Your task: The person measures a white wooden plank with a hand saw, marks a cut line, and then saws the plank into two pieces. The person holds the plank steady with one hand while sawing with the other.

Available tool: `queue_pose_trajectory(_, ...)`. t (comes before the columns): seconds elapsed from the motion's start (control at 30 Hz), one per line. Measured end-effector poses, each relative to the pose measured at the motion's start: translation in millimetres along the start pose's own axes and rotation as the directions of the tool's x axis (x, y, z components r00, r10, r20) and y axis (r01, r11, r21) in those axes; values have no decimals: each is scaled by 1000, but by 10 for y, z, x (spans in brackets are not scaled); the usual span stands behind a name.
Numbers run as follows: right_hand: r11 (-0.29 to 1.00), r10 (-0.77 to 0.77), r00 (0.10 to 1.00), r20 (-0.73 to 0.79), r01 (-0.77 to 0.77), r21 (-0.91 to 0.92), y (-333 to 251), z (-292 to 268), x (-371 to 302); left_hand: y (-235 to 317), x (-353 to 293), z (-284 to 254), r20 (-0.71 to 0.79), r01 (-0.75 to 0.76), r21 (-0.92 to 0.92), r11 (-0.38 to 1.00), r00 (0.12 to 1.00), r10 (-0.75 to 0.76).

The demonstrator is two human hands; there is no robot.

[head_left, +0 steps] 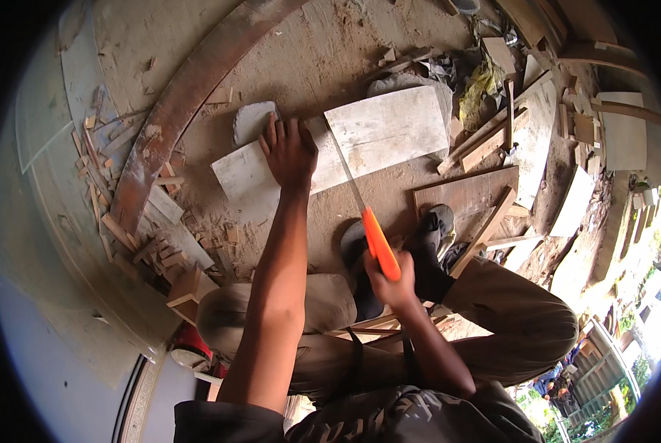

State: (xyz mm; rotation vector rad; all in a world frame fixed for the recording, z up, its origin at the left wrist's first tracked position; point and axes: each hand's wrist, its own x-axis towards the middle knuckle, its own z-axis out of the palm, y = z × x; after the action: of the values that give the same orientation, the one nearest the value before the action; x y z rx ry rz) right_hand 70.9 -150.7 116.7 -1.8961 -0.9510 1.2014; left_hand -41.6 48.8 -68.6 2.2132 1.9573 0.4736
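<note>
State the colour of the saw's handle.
Bright orange: the saw handle, gripped in the right hand, shows best in the head view.

Orange saw handle (380, 240) partly hidden by right fingers (375, 281), curved brown beam (180, 102) cropped above

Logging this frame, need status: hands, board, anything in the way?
Left hand spread on pale board. Right hand gripping orange-handled saw, blade across board. Dark shoe close beside the handle in view, true gap unclear.
</note>
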Motion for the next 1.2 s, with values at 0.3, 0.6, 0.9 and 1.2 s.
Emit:
queue_pose_trajectory(0.3, 975, 220, 969, 114, -215, -49, -23, -491, -956, -39, 39, -32, -104, 1, -29, 1000, 995, -4)
queue_pose_trajectory(0.6, 979, -39, 992, 117, 62, -196, 270, -146, -419, -63, 24, -4, -88, -9, 38, 999, 996, 12)
queue_pose_trajectory(0.9, 997, 72, 997, 12, -72, 38, 187, 187, 461, 42, 22, -2, -59, -19, -11, 1000, 998, 18)
queue_pose_trajectory(1.2, 998, -38, 999, 17, 39, -46, 156, -231, -567, -68, 18, -6, -64, 17, -2, 1000, 998, -17)
